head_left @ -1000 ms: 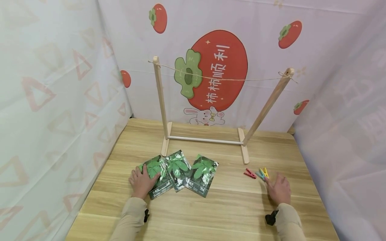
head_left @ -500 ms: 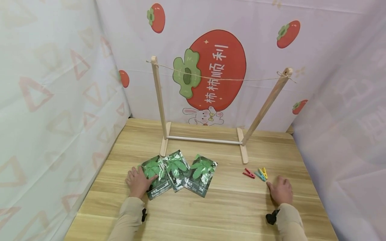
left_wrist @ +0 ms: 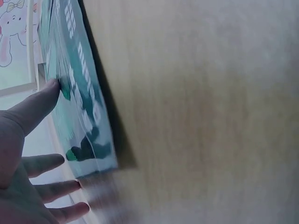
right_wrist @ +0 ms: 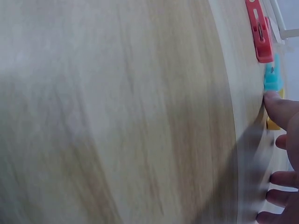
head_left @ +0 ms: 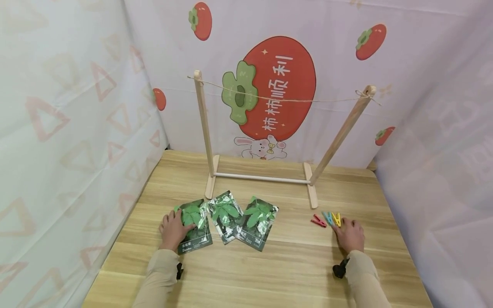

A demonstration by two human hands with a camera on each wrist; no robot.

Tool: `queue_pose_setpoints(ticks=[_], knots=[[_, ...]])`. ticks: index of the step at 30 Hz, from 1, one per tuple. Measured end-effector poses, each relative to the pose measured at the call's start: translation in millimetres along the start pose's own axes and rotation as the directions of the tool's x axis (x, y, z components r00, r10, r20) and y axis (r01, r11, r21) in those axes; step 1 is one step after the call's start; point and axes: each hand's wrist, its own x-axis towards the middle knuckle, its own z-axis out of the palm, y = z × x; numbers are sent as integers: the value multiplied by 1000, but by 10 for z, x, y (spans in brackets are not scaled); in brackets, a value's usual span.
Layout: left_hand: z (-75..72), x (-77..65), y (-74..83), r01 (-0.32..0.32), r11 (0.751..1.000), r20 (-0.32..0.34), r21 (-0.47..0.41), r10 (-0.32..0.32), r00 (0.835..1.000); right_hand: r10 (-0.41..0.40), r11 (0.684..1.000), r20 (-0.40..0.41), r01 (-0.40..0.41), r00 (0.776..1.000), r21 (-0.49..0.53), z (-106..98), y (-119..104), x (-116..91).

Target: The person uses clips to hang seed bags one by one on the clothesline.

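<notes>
Leftward on the bench (head_left: 262, 278), the leftmost leaf-printed packet (head_left: 199, 226) lies partly under the spread left hand (head_left: 173, 231); beside it, the middle packet (head_left: 224, 214) and right packet (head_left: 257, 221) overlap; farther right, the spread right hand (head_left: 351, 236) touches the teal clothespin (head_left: 328, 218); behind stands a wooden rack (head_left: 262, 178).

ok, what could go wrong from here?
The blue clothespin and yellow clothespin lie close together by the right hand; grabbing one could knock the other away.
The middle leaf-print packet and right leaf-print packet overlap; lifting one may drag the other along.
</notes>
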Motion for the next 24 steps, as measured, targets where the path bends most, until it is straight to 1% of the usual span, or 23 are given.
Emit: queue_pose_setpoints(ticks=[3, 8, 11, 13, 15, 19, 22, 24], knots=[[-19, 12, 15, -8, 1000, 12, -5, 8, 1000, 5, 1000, -24, -5, 1000, 6, 6, -48, 37], [-47, 50, 43, 2, 999, 47, -37, 0, 999, 34, 999, -53, -34, 998, 4, 33, -94, 103], [-58, 61, 71, 18, 999, 45, -49, -16, 999, 56, 998, -61, -56, 997, 3, 42, -112, 136], [-50, 50, 92, 39, 999, 21, -33, -38, 999, 68, 998, -68, -67, 995, 8, 40, -121, 142], [-34, 29, 115, 66, 998, -22, -13, -66, 998, 73, 997, -76, -73, 994, 10, 35, -128, 141], [8, -9, 152, 125, 992, -116, 16, -123, 986, 73, 997, -93, -72, 993, 19, 14, -132, 125], [25, -3, 161, 156, 988, -143, 0, -155, 978, 81, 996, -103, -78, 991, 32, -14, -131, 107], [29, 13, 158, 171, 985, -139, -18, -172, 975, 87, 996, -101, -85, 991, 31, -36, -128, 97]])
